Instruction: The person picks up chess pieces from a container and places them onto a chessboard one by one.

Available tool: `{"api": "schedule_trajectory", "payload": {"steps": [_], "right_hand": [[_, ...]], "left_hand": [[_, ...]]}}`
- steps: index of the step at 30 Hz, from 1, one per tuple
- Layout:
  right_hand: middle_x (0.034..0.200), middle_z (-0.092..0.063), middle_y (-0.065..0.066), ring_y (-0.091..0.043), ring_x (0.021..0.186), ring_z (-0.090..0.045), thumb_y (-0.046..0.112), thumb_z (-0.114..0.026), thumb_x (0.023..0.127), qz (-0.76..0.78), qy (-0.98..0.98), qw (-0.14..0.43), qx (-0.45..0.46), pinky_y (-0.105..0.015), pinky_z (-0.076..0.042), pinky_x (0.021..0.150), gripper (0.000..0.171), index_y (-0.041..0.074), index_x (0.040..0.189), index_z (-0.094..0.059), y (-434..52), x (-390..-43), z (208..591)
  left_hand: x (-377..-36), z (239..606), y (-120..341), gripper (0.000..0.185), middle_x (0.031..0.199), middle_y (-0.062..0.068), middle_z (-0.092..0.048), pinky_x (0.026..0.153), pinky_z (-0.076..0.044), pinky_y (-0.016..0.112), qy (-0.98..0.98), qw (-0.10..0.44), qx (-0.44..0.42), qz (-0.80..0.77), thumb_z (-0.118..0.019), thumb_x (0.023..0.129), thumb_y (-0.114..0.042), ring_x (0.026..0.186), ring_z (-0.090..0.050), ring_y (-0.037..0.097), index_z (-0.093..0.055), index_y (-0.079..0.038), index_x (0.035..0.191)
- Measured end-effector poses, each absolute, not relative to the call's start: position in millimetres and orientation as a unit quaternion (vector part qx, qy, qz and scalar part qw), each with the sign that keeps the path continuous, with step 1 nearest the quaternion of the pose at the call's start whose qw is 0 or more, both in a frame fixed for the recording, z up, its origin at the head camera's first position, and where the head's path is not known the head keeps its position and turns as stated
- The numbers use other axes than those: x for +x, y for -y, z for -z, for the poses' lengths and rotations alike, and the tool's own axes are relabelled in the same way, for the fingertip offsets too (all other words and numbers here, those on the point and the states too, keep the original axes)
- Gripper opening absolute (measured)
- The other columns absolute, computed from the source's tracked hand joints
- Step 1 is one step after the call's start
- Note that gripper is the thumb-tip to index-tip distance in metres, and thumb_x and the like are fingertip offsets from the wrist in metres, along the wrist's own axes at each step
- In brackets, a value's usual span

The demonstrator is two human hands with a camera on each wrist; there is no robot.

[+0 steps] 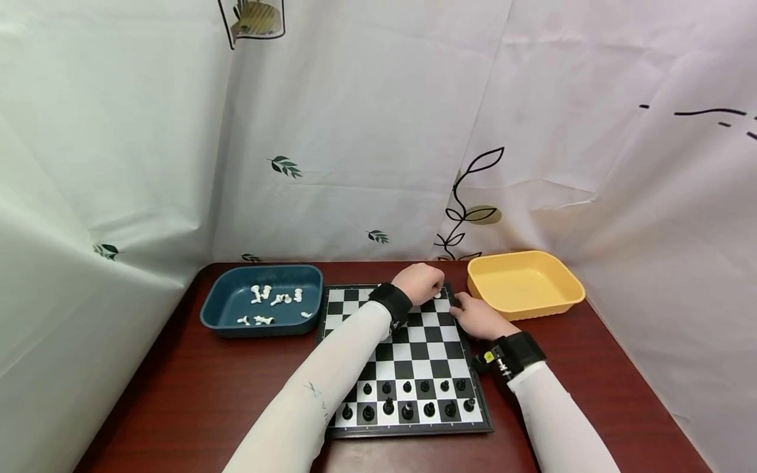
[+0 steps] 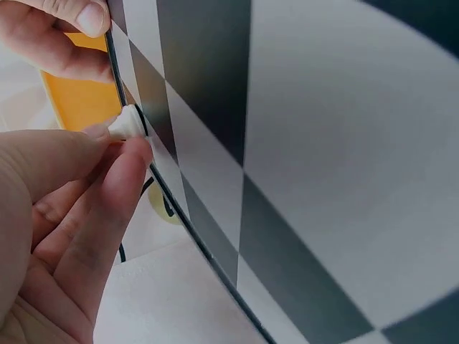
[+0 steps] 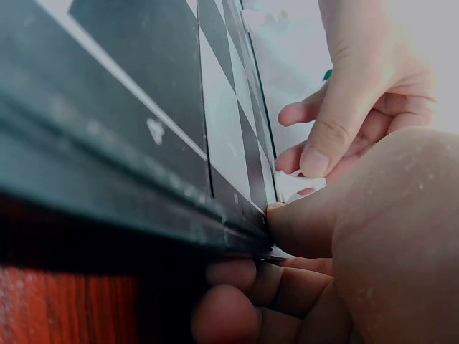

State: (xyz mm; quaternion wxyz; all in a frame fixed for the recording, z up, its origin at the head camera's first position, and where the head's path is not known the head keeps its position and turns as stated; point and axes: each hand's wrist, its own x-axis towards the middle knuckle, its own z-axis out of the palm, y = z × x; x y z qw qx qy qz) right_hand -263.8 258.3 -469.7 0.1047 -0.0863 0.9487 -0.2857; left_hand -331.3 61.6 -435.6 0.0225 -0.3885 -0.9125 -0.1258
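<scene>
A black-and-white chessboard lies on the table, and my left hand reaches across to its far right corner. There it pinches a white chess piece between thumb and fingers, the base against the board. My right hand grips the board's right edge near that corner; in the right wrist view the thumb lies at the top and the fingers curl below the rim. Black chess pieces stand in two rows along the near side, partly hidden by the left arm.
Left of the board, a dark blue tray holds several white chess pieces lying loose. A yellow tray stands at the back right, beyond the right hand. Behind the dark red table hangs a white printed cloth.
</scene>
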Motion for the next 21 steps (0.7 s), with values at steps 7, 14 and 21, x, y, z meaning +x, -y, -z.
{"api": "schedule_trajectory", "payload": {"steps": [7, 14, 21], "right_hand": [[0.113, -0.069, -0.024, -0.025, 0.062, -0.062, 0.021, -0.053, 0.117, 0.280, -0.950, 0.105, -0.085, -0.042, -0.053, 0.061, 0.046, -0.012, 0.149, -0.051, -257.8, -264.1, 469.8], [0.117, -0.069, -0.026, -0.025, 0.064, -0.063, 0.021, -0.053, 0.117, 0.276, -0.952, 0.104, -0.084, -0.042, -0.054, 0.062, 0.047, -0.012, 0.150, -0.050, -256.1, -265.0, 470.1], [0.113, -0.069, -0.023, -0.024, 0.061, -0.063, 0.022, -0.053, 0.117, 0.284, -0.949, 0.108, -0.084, -0.040, -0.053, 0.060, 0.049, -0.012, 0.153, -0.049, -257.8, -264.4, 472.5]], "left_hand": [[-339.4, 448.8, -67.5, 0.013, 0.094, -0.005, -0.075, 0.078, -0.053, 0.023, 0.911, 0.045, -0.383, 0.144, -0.073, 0.109, -0.012, 0.083, -0.066, 0.009, -0.078, -0.017, 0.098], [-338.3, 448.2, -65.0, 0.007, 0.101, -0.003, -0.079, 0.082, -0.055, 0.025, 0.913, 0.036, -0.378, 0.148, -0.074, 0.108, -0.013, 0.088, -0.069, 0.011, -0.082, -0.014, 0.108], [-335.1, 437.2, -56.8, 0.014, 0.114, 0.000, -0.080, 0.090, -0.057, 0.028, 0.917, 0.014, -0.368, 0.156, -0.074, 0.107, -0.011, 0.101, -0.074, 0.014, -0.080, -0.012, 0.119]]}}
